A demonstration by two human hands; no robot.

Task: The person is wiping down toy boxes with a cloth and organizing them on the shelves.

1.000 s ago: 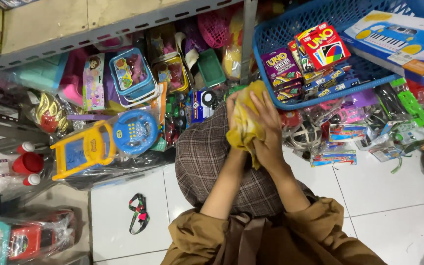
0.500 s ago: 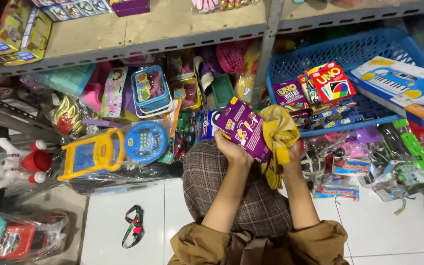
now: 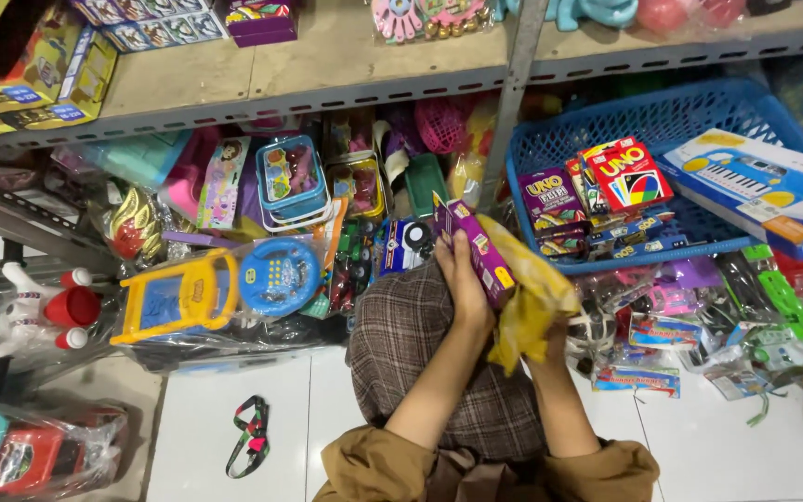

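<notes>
Your left hand (image 3: 462,284) is raised in front of you with its fingers (image 3: 446,249) wrapped around a small purple box (image 3: 476,249), which stands tilted, its top end leaning toward the shelf. Your right hand (image 3: 550,335) sits just beside it, lower and to the right, and is mostly hidden under a yellow cloth (image 3: 527,297); the cloth is bunched in that hand and drapes against the right side of the box, so you cannot see exactly how those fingers lie, only that they are closed on the cloth. Both forearms come up out of brown sleeves (image 3: 374,465) over your plaid lap (image 3: 411,353).

Right of the box, a blue basket (image 3: 606,125) rests under the metal shelf (image 3: 327,70) and holds several card-game boxes (image 3: 625,175), red and purple. A toy keyboard box (image 3: 755,181) lies across the basket's right end. To the left of your hands stands a yellow toy cart (image 3: 174,297) with a round blue toy panel (image 3: 279,276) beside it, both wrapped in clear plastic. More packed toys crowd the space beneath the shelf. A small strap (image 3: 251,432) lies well apart on the white tiled floor (image 3: 699,446).
</notes>
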